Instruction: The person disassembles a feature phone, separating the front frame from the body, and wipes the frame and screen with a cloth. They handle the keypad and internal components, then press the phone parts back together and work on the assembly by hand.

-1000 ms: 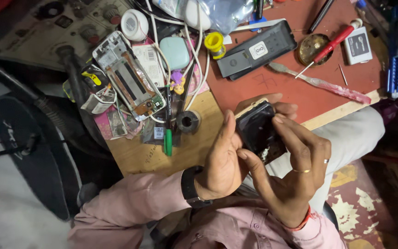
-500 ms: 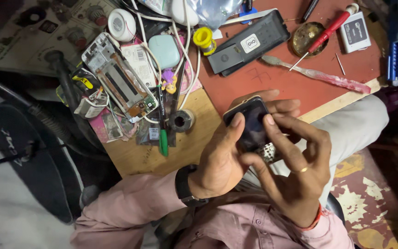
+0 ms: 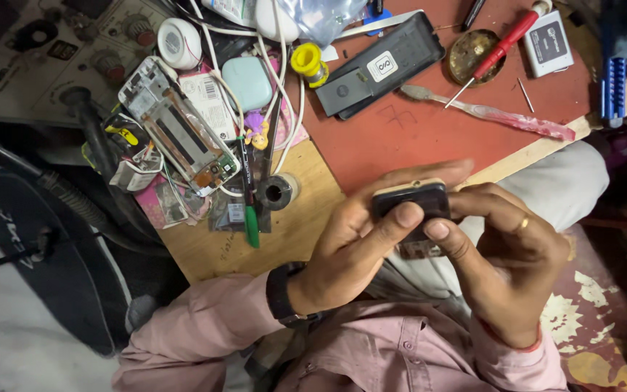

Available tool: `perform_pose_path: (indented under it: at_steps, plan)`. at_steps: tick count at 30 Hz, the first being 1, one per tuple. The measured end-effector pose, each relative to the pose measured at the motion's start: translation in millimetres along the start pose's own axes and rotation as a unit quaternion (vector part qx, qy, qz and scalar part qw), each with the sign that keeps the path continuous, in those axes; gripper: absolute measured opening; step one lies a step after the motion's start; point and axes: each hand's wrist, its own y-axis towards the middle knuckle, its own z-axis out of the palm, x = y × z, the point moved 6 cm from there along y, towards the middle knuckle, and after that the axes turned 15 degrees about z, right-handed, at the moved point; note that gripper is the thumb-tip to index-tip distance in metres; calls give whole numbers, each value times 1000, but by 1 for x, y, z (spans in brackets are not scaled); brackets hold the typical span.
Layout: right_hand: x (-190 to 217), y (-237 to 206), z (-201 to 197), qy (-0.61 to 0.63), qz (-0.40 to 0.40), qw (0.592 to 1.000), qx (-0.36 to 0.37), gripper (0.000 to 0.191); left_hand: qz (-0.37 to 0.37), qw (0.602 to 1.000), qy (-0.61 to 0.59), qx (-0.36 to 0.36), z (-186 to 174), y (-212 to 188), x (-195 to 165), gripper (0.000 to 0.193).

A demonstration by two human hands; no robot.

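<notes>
Pale pink button-up shirt, long sleeves. Black wristwatch on left wrist, thin gold ring on a right-hand finger, red thread band at right wrist. Light grey trousers.

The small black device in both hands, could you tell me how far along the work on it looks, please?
Done: nothing on it looks finished. A stripped phone frame already lies opened on the bench. In hand: the left hand and right hand hold the small black device together, thumbs pressing its face. Left: the red screwdriver and the toothbrush lie untouched on the red mat.
</notes>
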Motion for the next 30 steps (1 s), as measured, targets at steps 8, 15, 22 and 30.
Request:
perform_pose_path:
  at_steps: [8,15,22,30]
  plan:
    - [20,-1,-2,-40,-74,996,-42,28,20,996,82,-31,-5,-5,-7,29]
    - [43,-6,-13,-69,-144,986,-43,27,142,950,275,50,10,-3,-23,23]
    - [33,-13,-19,-62,-169,982,-61,26,145,947,277,72,11,-5,-25,28]
    - [54,11,-15,-94,-81,990,60,27,-19,997,70,-34,6,-4,8,36]
